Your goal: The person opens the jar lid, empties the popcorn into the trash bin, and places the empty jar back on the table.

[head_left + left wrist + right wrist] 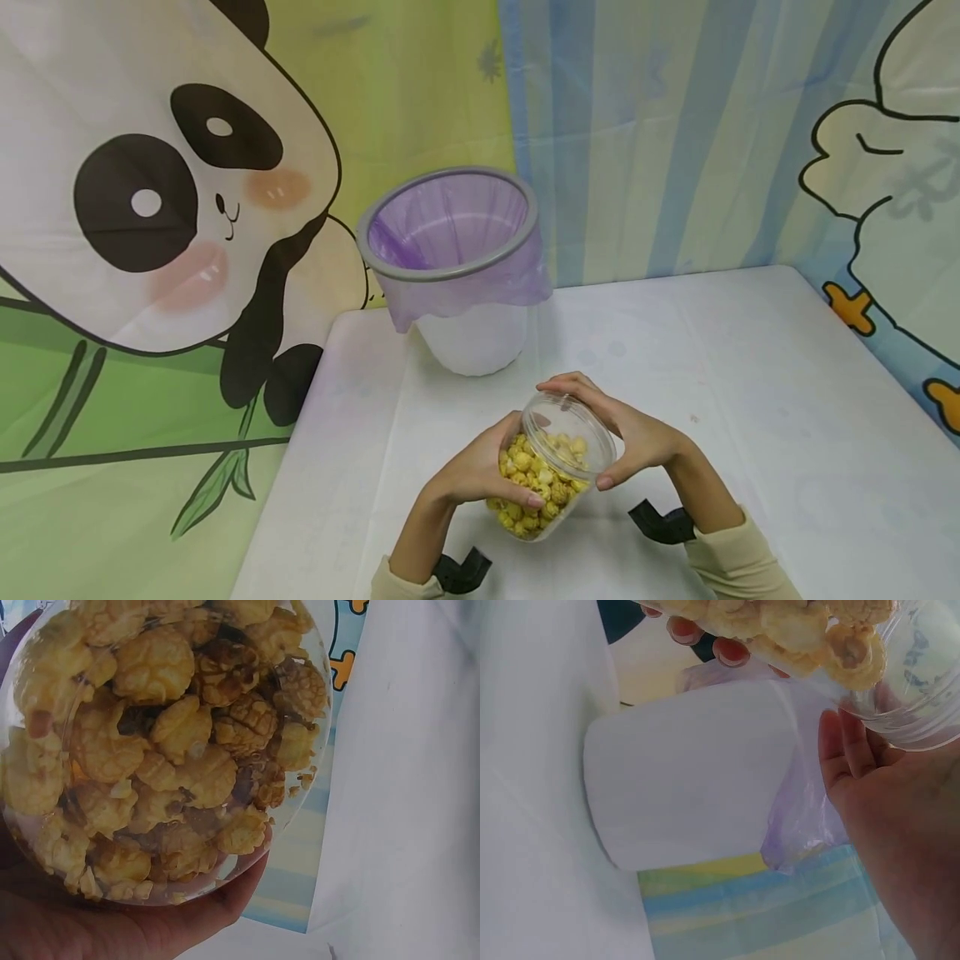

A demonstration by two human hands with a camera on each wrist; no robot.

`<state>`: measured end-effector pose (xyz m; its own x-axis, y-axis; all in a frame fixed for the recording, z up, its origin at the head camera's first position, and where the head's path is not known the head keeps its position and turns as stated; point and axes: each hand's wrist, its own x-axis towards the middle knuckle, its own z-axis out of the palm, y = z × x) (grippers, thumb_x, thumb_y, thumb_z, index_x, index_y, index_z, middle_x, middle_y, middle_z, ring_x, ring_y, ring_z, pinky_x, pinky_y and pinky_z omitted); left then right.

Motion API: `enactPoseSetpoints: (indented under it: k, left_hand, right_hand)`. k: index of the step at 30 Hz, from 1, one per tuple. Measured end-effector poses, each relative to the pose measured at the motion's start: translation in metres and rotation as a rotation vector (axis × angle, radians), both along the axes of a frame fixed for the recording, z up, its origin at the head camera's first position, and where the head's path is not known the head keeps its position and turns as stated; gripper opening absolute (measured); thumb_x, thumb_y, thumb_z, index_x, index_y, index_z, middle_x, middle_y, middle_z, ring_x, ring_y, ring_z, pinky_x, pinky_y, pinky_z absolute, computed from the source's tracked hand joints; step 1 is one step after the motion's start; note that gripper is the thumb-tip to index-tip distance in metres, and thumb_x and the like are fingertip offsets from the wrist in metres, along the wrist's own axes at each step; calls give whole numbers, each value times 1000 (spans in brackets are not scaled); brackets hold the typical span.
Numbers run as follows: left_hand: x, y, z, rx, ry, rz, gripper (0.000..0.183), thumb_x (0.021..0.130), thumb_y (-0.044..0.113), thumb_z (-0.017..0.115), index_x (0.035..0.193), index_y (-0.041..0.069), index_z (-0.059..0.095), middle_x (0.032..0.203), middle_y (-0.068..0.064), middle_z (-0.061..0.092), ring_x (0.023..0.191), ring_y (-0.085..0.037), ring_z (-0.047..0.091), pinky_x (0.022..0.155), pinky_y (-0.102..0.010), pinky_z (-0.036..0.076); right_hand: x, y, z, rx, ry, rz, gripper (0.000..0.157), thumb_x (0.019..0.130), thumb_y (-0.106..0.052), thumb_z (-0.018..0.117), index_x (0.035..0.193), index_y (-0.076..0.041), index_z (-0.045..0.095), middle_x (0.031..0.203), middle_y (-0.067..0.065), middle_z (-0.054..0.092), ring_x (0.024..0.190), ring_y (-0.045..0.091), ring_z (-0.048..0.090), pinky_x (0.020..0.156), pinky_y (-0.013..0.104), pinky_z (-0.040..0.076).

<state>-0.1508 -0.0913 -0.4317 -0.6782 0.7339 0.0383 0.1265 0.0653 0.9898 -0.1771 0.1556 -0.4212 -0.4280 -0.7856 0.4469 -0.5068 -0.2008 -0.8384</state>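
A clear plastic jar (538, 492) of yellow popcorn is tilted above the table, its top leaning up and to the right. My left hand (480, 467) grips the body of the jar, thumb across the front. At the top, my right hand (637, 429) holds the clear round lid (581, 437) by its rim, thumb on the near side and fingers on the far side. Whether the lid is fully seated cannot be told. The left wrist view shows the jar's round base (165, 750) with popcorn pressed against it. Left fingertips (731, 652) show beneath the jar in the right wrist view.
A white bin (476, 337) with a grey rim and a purple liner (480, 292) stands at the table's back left. The white table (712, 358) meets a cartoon curtain (637, 125) behind. Black straps (663, 523) sit on both wrists.
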Motion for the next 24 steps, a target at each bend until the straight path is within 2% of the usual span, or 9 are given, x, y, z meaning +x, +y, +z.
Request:
enactPoseSetpoints:
  k: [3,9,15,19,22,24]
  left_hand:
    - [0,0,-1,1,1,0,85,63,42,82,129,11,39,116,-4,53,99,-19,55,84,-36,48]
    - [0,0,-3,7,-14,-14,90,64,41,82,131,3,36,117,-4,52,100,-19,55,85,-36,48]
    - [-1,-1,-2,-1,-25,-20,89,65,40,82,131,4,35,117,-5,51,102,-19,54,87,-35,47]
    - [-1,-2,-2,3,-14,0,87,64,38,82,132,6,36,118,-5,51,101,-19,54,85,-35,47]
    - [-1,-2,-1,-7,7,18,86,64,33,83,132,8,37,119,-4,52,101,-19,55,84,-35,48]
    - [0,-1,0,-23,5,28,85,64,28,83,132,9,37,119,-3,52,101,-18,55,84,-34,48]
  right_hand:
    - [-1,-1,0,-25,16,32,99,72,-33,75,143,6,16,143,21,17,126,37,22,100,50,29]
    - [-4,-1,2,-70,42,102,96,77,-36,67,141,11,14,145,26,15,134,35,11,104,54,18]
    - [-4,-1,5,-77,47,140,97,78,-32,65,141,14,7,147,29,10,136,38,6,106,54,16]
    - [-2,1,4,-42,34,94,103,80,-42,67,142,11,5,147,27,7,135,38,11,103,56,19]
    - [-1,1,3,0,19,30,107,75,-50,70,144,7,10,146,20,12,130,35,20,100,56,25]
    - [-1,0,3,17,28,-2,106,73,-49,72,144,5,15,144,18,16,126,34,23,96,58,27]
